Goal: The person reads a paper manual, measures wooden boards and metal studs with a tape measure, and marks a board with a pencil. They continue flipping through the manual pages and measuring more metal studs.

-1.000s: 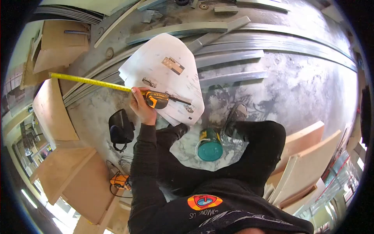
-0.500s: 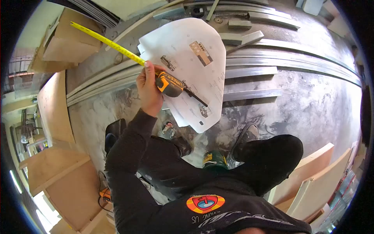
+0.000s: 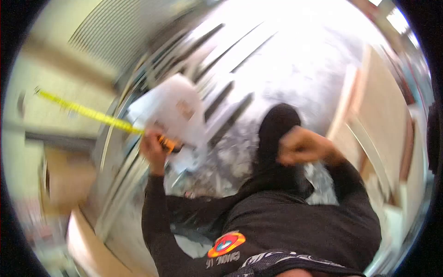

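My left hand [image 3: 153,147] is closed around an orange and black tape measure [image 3: 170,144]. Its yellow blade [image 3: 87,111] stretches out to the upper left. Behind the tape measure are white paper sheets [image 3: 173,101] with printed drawings, blurred here; my left hand overlaps their lower left edge. My right hand [image 3: 304,147] is raised in front of my bent knee, its fingers curled in and smeared by motion. Whether anything is inside them I cannot tell.
Long metal profiles [image 3: 221,104] lie on the grey floor beyond the sheets. Pale boards [image 3: 385,111] stand along the right side. A cardboard box [image 3: 71,177] is at the left, with another light panel [image 3: 92,247] below it.
The view has turned and blurred, so the floor profiles now run diagonally. My right hand has come into view from outside the frame. My left hand still holds the tape measure with its blade out.
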{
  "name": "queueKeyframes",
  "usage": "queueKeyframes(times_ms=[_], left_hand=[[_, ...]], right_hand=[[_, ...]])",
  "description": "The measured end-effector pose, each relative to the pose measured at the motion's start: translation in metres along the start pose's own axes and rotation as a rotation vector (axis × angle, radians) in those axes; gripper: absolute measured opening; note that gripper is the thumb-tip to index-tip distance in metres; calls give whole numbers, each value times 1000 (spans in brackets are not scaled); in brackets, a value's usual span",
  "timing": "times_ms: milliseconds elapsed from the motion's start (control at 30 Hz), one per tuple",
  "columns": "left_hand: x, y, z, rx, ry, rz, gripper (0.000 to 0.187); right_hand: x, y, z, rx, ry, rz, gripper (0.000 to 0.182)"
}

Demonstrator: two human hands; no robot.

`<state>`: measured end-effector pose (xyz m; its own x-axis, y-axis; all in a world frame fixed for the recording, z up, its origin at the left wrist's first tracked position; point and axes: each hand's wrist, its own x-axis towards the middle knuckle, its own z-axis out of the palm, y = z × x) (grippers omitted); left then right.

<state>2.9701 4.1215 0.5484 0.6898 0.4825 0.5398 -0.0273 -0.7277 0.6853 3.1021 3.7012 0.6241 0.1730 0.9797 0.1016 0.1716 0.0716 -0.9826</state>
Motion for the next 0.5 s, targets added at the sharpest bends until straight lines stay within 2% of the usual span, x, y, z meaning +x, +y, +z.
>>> queueKeyframes(times_ms=[33, 67, 100, 133, 200, 233, 300, 400, 467, 500], left_hand=[[2, 24, 0, -289, -117, -344, 39], [8, 47, 2, -235, -167, -336, 40], [15, 74, 22, -212, -222, -266, 41], [17, 99, 50, -334, -324, -331, 41], [12, 155, 75, -125, -393, -51, 40], [11, 173, 88, -137, -423, -17, 40], [2, 199, 101, -215, -431, -40, 37], [9, 225, 119, -131, -517, 59, 36], [1, 232, 130, -113, -502, 100, 36], [-2, 237, 134, -123, -504, 81, 36]], right_hand=[[21, -2, 5, -169, 166, 4, 19], [55, -31, 9, -230, 300, 13, 22], [75, -15, 10, -287, 460, -112, 27], [82, 7, 11, -348, 565, -121, 39], [79, 15, 27, -300, 625, -183, 46], [68, 10, 32, -311, 671, -184, 46], [54, 4, 38, -99, 662, -25, 45], [42, 19, 34, -94, 757, -103, 43], [25, 13, 35, -40, 768, -76, 44], [14, 10, 34, 13, 722, 23, 46]])
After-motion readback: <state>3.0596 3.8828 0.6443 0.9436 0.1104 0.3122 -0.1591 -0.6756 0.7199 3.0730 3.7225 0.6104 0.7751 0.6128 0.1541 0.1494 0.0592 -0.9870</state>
